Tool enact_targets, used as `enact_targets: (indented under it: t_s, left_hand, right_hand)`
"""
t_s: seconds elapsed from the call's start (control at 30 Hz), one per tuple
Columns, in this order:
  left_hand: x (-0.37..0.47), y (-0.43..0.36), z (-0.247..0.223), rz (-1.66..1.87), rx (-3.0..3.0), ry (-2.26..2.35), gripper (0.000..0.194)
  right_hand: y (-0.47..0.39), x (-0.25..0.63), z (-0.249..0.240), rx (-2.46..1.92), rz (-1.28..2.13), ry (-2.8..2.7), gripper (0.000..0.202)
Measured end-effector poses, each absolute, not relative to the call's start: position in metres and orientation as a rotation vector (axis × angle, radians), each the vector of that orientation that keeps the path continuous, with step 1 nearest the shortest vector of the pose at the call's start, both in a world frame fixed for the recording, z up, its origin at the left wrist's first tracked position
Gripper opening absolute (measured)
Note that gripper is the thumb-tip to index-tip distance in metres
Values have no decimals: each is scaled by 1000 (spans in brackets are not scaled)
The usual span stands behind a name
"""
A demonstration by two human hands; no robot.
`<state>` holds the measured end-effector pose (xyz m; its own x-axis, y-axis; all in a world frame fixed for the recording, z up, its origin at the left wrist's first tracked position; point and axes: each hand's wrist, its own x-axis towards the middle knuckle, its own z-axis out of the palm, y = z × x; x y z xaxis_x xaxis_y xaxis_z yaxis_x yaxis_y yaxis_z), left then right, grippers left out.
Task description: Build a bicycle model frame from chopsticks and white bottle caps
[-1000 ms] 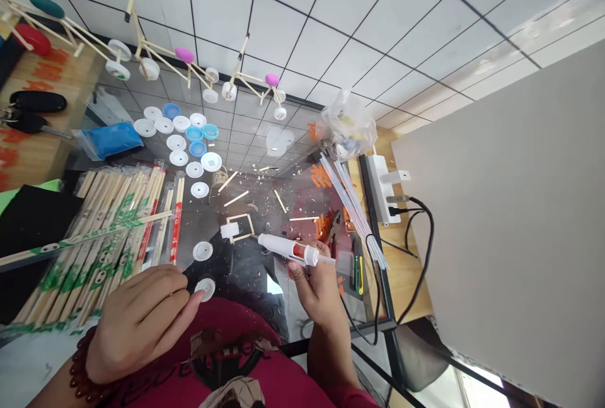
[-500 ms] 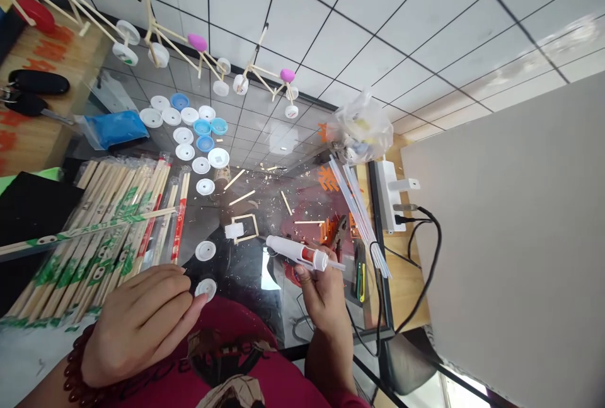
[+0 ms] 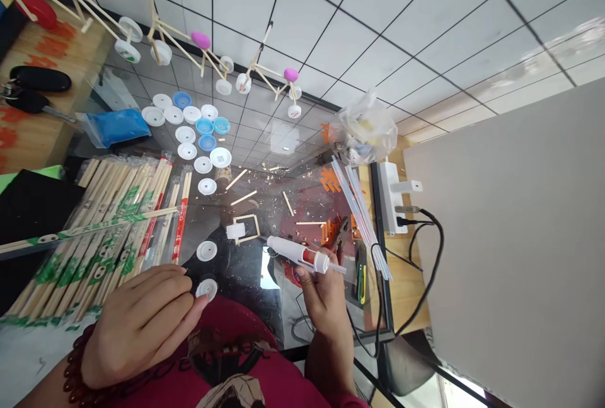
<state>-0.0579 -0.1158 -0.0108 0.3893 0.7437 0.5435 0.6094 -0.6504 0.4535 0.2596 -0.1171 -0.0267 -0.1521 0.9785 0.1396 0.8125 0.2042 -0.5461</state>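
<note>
My right hand (image 3: 326,294) is wrapped round the handle of a white hot glue gun (image 3: 297,253), with a clear glue stick poking out of its back. The nozzle points left, close to a small square frame of wooden sticks (image 3: 247,229) on the dark glass tabletop. A whitish block (image 3: 235,231) sits at the frame's left side. My left hand (image 3: 146,313) is closed, fingers curled and pressed together; whatever they hold, if anything, is hidden. One fingertip touches or overlaps a white bottle cap (image 3: 207,289), and another white cap (image 3: 207,251) lies just beyond.
Wrapped chopsticks (image 3: 108,231) cover the left side. White and blue caps (image 3: 207,143) lie farther back, before stick-built models (image 3: 265,70). Cut sticks (image 3: 288,204) and crumbs litter the middle. Glue sticks (image 3: 362,219), pliers (image 3: 341,231), a cutter (image 3: 362,275) and a power strip (image 3: 391,197) are right.
The view has shifted very slightly, moving the table things a little to the right. Both hands and the glue gun stay practically in place.
</note>
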Motion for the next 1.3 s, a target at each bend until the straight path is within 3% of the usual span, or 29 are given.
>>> enact_targets:
  t_s: [1.3]
  left_hand:
    - [-58, -115, -8, 1105, 2446, 1220, 19]
  right_hand:
    - [-116, 260, -24, -1610, 393, -2070, 23]
